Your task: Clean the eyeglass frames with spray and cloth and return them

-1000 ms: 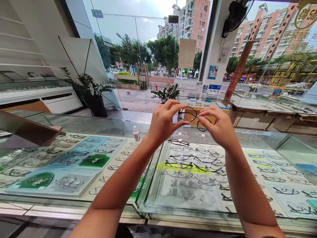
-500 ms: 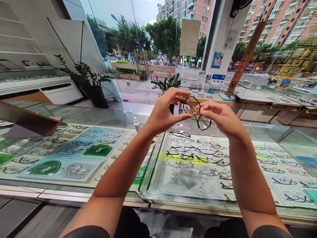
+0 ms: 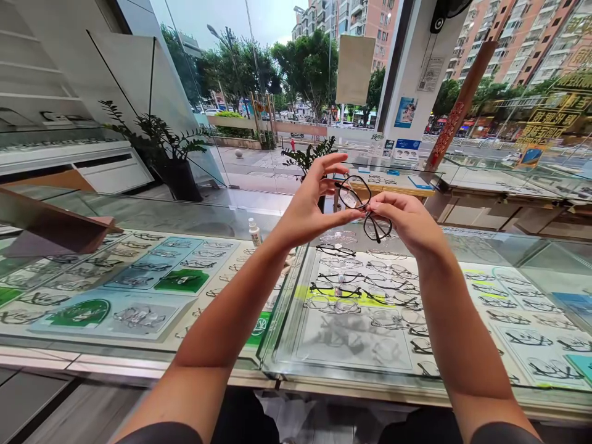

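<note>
A pair of dark-rimmed eyeglasses (image 3: 369, 179) is held up over the glass display counter, tilted with one lens higher than the other. My right hand (image 3: 401, 221) pinches the frame near the bridge between thumb and fingers. On the other side, my left hand (image 3: 312, 200) has its fingers spread and curved around the upper lens. Its thumb reaches under that lens toward the bridge, and its index finger stands apart from the rim. Whether its lower fingers touch the frame's side is hard to tell. A small label-like patch shows on the upper lens.
Rows of eyeglasses (image 3: 340, 277) lie inside the glass-topped counter (image 3: 287, 320) below my hands. A small white bottle (image 3: 254, 233) stands by my left forearm. A brown board-like stand (image 3: 60, 219) rests at left. Potted plants (image 3: 178, 176) stand by the window.
My left index finger has lifted off the top rim and its fingers have spread. The eyeglasses have shifted slightly left and turned, with my right hand moving along.
</note>
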### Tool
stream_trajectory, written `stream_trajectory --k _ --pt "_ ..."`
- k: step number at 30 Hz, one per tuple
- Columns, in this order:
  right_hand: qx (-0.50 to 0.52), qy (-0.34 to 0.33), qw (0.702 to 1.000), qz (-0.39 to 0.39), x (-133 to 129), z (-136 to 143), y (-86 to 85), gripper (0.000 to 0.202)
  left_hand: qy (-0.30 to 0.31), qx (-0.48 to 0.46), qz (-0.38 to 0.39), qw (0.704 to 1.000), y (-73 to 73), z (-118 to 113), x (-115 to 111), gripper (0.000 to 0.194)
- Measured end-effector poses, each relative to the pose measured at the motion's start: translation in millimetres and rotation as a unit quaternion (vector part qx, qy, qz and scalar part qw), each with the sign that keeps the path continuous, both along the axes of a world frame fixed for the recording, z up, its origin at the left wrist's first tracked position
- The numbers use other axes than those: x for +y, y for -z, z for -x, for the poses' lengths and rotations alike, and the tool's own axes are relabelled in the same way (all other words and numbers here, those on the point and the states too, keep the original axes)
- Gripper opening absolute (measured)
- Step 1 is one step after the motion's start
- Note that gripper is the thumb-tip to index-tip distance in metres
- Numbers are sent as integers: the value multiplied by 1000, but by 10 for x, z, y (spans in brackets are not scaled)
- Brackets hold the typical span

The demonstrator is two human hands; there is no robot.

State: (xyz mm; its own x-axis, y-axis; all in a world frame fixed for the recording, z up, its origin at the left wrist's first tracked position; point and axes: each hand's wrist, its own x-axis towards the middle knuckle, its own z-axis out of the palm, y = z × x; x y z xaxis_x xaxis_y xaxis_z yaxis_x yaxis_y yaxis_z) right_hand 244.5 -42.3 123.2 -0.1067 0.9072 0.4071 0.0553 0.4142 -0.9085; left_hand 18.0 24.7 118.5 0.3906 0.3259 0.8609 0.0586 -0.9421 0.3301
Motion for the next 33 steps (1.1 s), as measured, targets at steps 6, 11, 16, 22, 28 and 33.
stream_trajectory --k 6,11,16,22,28,33 --pt "-13 60 997 -51 35 17 27 20 -115 -86 -18 989 -31 -42 -175 66" --pt "-35 107 989 -93 19 59 51 24 -103 -91 54 989 -70 -102 -412 20" --pt "-100 184 962 -177 -45 228 97 19 -92 -7 161 983 32 -204 -440 35" --pt "-195 227 931 -211 -60 295 127 15 -61 -14 238 969 152 -280 -232 40" --pt "-287 234 916 -158 -70 285 114 23 -95 -15 261 960 248 -329 -85 34" --pt "-351 201 912 -77 -80 128 27 23 -116 10 278 954 272 -372 -32 29"
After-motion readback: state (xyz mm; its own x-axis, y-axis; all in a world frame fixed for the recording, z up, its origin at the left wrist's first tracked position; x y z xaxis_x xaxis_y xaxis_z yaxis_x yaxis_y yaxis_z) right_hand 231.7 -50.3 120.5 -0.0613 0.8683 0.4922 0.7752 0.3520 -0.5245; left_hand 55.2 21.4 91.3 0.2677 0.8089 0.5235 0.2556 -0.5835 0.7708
